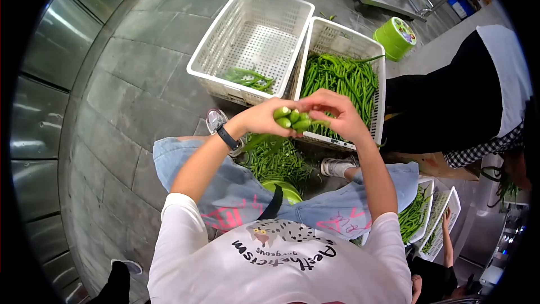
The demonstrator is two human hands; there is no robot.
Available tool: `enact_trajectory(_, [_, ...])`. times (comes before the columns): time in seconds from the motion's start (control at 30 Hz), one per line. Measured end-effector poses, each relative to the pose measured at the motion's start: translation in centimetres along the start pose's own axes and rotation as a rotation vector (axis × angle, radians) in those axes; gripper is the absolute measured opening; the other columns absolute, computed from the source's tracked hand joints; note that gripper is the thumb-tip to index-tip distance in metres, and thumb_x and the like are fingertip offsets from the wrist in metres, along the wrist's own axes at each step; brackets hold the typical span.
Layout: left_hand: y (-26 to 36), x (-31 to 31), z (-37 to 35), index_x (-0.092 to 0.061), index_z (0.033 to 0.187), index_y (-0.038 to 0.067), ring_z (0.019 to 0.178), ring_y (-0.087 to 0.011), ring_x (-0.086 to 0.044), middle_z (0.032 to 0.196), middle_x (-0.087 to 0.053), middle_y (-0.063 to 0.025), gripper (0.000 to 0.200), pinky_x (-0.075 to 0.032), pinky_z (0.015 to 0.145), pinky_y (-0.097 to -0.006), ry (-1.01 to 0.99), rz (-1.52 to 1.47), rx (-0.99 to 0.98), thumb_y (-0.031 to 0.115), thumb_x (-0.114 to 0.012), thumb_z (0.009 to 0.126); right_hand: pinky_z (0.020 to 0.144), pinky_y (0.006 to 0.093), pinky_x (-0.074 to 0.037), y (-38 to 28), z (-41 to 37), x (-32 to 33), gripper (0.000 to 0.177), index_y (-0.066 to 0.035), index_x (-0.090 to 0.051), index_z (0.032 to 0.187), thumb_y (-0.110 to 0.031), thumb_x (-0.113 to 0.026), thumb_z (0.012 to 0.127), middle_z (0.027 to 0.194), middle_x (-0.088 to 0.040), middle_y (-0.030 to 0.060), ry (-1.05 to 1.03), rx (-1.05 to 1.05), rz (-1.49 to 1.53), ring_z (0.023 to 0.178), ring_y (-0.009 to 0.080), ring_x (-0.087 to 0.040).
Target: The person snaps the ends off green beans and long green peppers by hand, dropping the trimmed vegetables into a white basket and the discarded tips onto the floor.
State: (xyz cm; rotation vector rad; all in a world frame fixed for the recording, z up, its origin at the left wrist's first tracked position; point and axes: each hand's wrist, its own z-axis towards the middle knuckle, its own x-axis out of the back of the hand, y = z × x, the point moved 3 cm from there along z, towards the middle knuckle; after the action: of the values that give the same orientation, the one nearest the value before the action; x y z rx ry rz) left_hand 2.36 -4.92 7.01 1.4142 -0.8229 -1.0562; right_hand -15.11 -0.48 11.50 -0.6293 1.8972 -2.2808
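You are holding both forearms out over your knees, elbows bent, wrists meeting in the middle of the scene. Your left hand (261, 118), a dark watch on its wrist, is gripping a small bundle of green beans (292, 119), its fingers (275, 104) clamped around the smooth, rounded stems. Your right hand (334, 114) is curling over the same bundle from the right, fingertips pinching the cut ends. Below the hands, loose slender beans (275, 160) are lying in a heap on the grey tiled floor (124, 84). Farther away, a white perforated plastic basket (259, 28) is holding a few beans, and the basket (332, 36) just right of it is filled with them.
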Motion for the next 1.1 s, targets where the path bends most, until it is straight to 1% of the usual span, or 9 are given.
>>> enact_trajectory(0.1, [-0.1, 0.3, -0.4, -0.047, 0.106, 0.003, 0.080, -0.0133, -0.062, 0.090, -0.064, -0.0078, 0.040, -0.051, 0.073, -0.0263, -0.028, 0.036, -0.060, -0.002, -0.064, 0.071, 0.066, 0.0240, -0.047, -0.9, 0.3, -0.1, 0.027, -0.005, -0.068, 0.099, 0.002, -0.067, 0.073, 0.090, -0.062, 0.0048, -0.103, 0.127, -0.089, 0.077, 0.0125, -0.060])
enact_trajectory(0.2, [0.0, 0.1, -0.7, -0.046, 0.103, 0.004, 0.081, -0.0121, -0.059, 0.090, -0.062, -0.0061, 0.040, -0.049, 0.072, -0.0259, -0.016, 0.001, -0.057, -0.002, -0.067, 0.070, 0.064, 0.0242, -0.048, -1.2, -0.3, -0.8, 0.031, -0.004, -0.067, 0.096, 0.004, -0.069, 0.067, 0.090, -0.062, 0.0051, -0.056, 0.091, -0.168, 0.073, 0.0123, -0.060])
enact_trajectory(0.3, [0.0, 0.0, -0.6, -0.048, 0.102, 0.005, 0.084, -0.0110, -0.056, 0.091, -0.060, -0.0039, 0.040, -0.047, 0.074, -0.0261, 0.034, 0.125, -0.150, -0.001, -0.070, 0.069, 0.063, 0.0245, -0.049, -0.5, -0.8, -1.1, 0.034, -0.005, -0.065, 0.095, 0.005, -0.070, 0.062, 0.090, -0.062, 0.0049, 0.036, 0.158, -0.160, 0.071, 0.0118, -0.060])
enact_trajectory(0.4, [0.3, -0.3, -0.5, -0.050, 0.101, 0.005, 0.086, -0.0101, -0.054, 0.090, -0.058, -0.0023, 0.040, -0.045, 0.076, -0.0262, 0.046, 0.218, -0.137, -0.001, -0.072, 0.068, 0.064, 0.0252, -0.049, -0.2, -1.2, -1.1, 0.034, -0.005, -0.065, 0.094, 0.004, -0.070, 0.061, 0.090, -0.062, 0.0062, 0.057, 0.140, -0.130, 0.071, 0.0134, -0.060])
enact_trajectory(0.6, [0.2, -0.7, -0.3, -0.051, 0.104, 0.004, 0.087, -0.0108, -0.055, 0.093, -0.059, -0.0031, 0.042, -0.046, 0.078, -0.0264, -0.008, 0.115, -0.148, -0.002, -0.071, 0.068, 0.065, 0.0255, -0.050, -1.3, -1.7, -1.0, 0.035, -0.003, -0.064, 0.093, 0.004, -0.070, 0.060, 0.091, -0.062, 0.0086, 0.044, 0.231, -0.206, 0.073, 0.0157, -0.061])
enact_trajectory(0.7, [0.0, -1.3, -0.3, -0.053, 0.099, 0.004, 0.086, -0.0103, -0.052, 0.093, -0.055, -0.0017, 0.040, -0.043, 0.077, -0.0259, -0.021, -0.044, -0.022, 0.002, -0.073, 0.064, 0.065, 0.0261, -0.050, -1.6, -2.1, -1.1, 0.035, -0.002, -0.064, 0.093, 0.004, -0.071, 0.059, 0.091, -0.062, 0.0095, 0.031, 0.281, -0.239, 0.075, 0.0176, -0.062])
enact_trajectory(0.8, [-0.1, -1.5, -0.3, -0.052, 0.099, 0.004, 0.085, -0.0104, -0.052, 0.092, -0.055, -0.0025, 0.039, -0.044, 0.076, -0.0258, -0.039, -0.161, 0.003, 0.004, -0.073, 0.066, 0.066, 0.0273, -0.051, -1.6, -2.1, -1.0, 0.036, -0.001, -0.063, 0.093, 0.003, -0.072, 0.058, 0.091, -0.062, 0.0101, 0.012, 0.275, -0.241, 0.076, 0.0194, -0.062])
enact_trajectory(1.0, [-1.4, -1.8, -0.1, -0.046, 0.105, 0.001, 0.078, -0.0197, -0.061, 0.091, -0.060, -0.0116, 0.038, -0.051, 0.070, -0.0321, -0.139, -0.391, -0.006, 0.000, -0.067, 0.074, 0.066, 0.0281, -0.051, -1.3, -1.9, -0.9, 0.033, 0.000, -0.062, 0.090, 0.001, -0.072, 0.059, 0.090, -0.062, 0.0105, -0.004, 0.296, -0.255, 0.076, 0.0203, -0.062])
enact_trajectory(1.1, [-1.7, -2.1, -0.1, -0.046, 0.105, 0.001, 0.076, -0.0206, -0.061, 0.088, -0.060, -0.0122, 0.038, -0.051, 0.069, -0.0320, -0.142, -0.445, -0.002, 0.001, -0.067, 0.074, 0.065, 0.0280, -0.051, -1.5, -2.0, -0.9, 0.027, 0.000, -0.061, 0.086, 0.002, -0.069, 0.060, 0.087, -0.062, 0.0099, -0.007, 0.275, -0.259, 0.074, 0.0204, -0.062])
